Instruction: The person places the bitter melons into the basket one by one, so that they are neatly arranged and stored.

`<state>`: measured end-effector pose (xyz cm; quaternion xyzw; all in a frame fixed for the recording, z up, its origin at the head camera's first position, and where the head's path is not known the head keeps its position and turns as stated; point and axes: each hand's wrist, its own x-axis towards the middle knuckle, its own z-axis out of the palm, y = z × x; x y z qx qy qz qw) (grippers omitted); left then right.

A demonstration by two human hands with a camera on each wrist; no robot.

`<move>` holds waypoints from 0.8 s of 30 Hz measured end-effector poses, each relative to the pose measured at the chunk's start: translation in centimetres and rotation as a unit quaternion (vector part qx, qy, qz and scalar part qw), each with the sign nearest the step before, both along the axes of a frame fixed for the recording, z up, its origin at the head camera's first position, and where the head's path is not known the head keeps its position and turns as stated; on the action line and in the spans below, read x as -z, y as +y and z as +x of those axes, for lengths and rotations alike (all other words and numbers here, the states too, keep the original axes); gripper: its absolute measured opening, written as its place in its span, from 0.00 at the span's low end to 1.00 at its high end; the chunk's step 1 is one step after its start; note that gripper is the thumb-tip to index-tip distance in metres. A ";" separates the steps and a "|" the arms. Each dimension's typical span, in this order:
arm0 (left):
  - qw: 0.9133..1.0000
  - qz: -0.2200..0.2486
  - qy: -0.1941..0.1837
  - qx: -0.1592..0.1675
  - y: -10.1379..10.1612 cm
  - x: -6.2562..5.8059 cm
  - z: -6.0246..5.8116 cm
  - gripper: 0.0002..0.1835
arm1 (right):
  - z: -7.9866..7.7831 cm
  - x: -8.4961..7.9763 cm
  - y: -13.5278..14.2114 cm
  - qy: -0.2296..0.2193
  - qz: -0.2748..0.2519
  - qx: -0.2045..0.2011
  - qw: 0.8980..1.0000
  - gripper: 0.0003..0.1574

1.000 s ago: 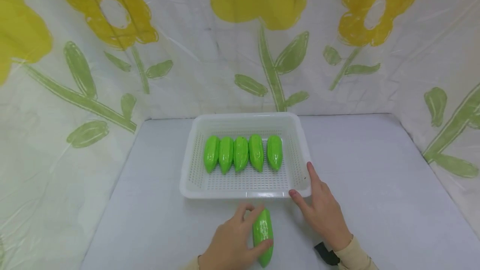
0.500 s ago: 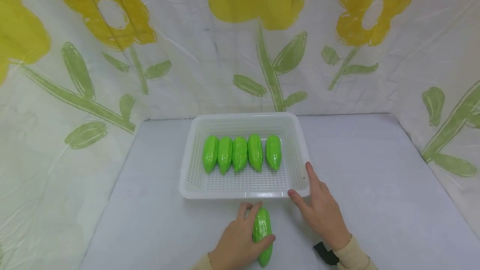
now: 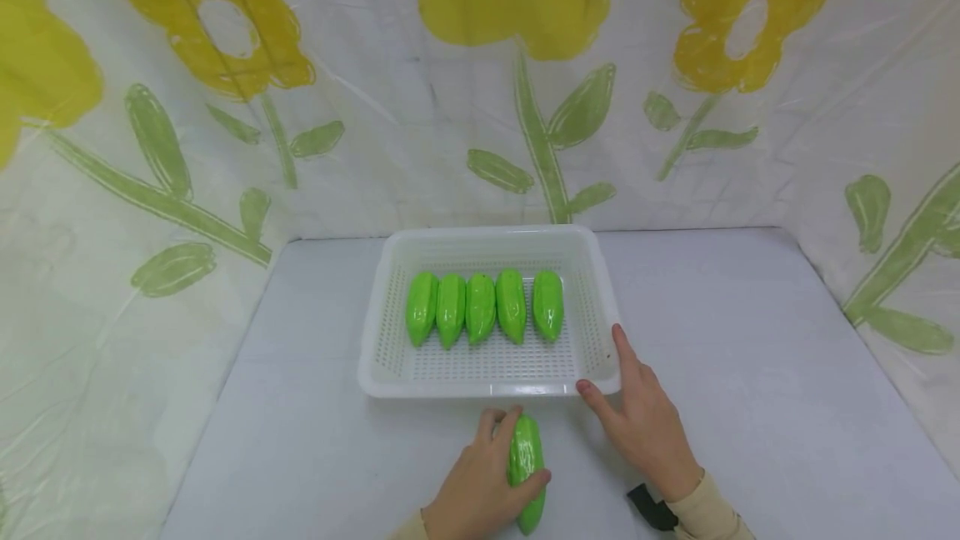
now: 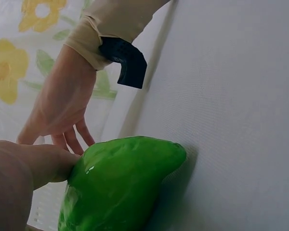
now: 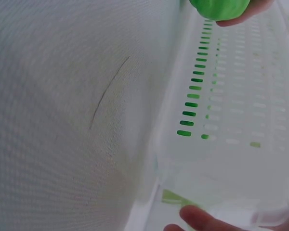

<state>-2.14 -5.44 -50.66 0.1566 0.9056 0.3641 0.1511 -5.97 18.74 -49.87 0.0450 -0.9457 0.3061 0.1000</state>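
A glossy green fruit (image 3: 527, 444), long and ridged with a pointed tip, lies on the table in front of a white perforated plastic basket (image 3: 442, 390). My left hand (image 3: 480, 486) grips it, thumb on its right side and fingers at its upper left. The left wrist view shows the fruit's tip (image 4: 164, 151) close to the tabletop. My right hand (image 3: 652, 432) rests at the basket's front right corner, thumb on the front rim and straight fingers along the right side. Inside the basket, several matching green fruits (image 3: 481, 307) stand in a row, the rightmost slightly apart.
A black wrist mount (image 3: 652, 508) sits at the right sleeve's cuff. The pale tabletop (image 3: 300, 440) ends at a white curtain (image 3: 375, 173) printed with yellow flowers, which closes off the back and both sides.
My left hand has settled onto the fruit, its fingers and thumb closing round it. The right hand, the basket and its fruits stay put.
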 end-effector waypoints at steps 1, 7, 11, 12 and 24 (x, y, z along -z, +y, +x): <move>1.000 0.002 -0.001 -0.002 0.0 0.0 0.0 0.47 | 0.0 0.0 0.0 0.000 0.000 0.000 1.000 0.58; 1.000 0.004 -0.012 0.000 -0.2 -0.8 0.2 0.46 | 0.0 0.1 0.0 -0.001 0.002 0.002 1.000 0.59; 1.000 0.008 -0.018 0.025 -0.3 -1.8 0.4 0.46 | 0.0 0.1 0.0 -0.006 0.003 0.003 1.000 0.58; 0.999 0.015 -0.018 0.032 -0.3 -2.1 0.5 0.46 | 0.0 0.0 0.0 -0.005 0.003 0.003 1.000 0.58; 0.992 0.065 0.082 0.073 -0.1 -4.5 1.0 0.46 | 0.0 0.0 0.0 0.006 0.002 0.000 1.000 0.58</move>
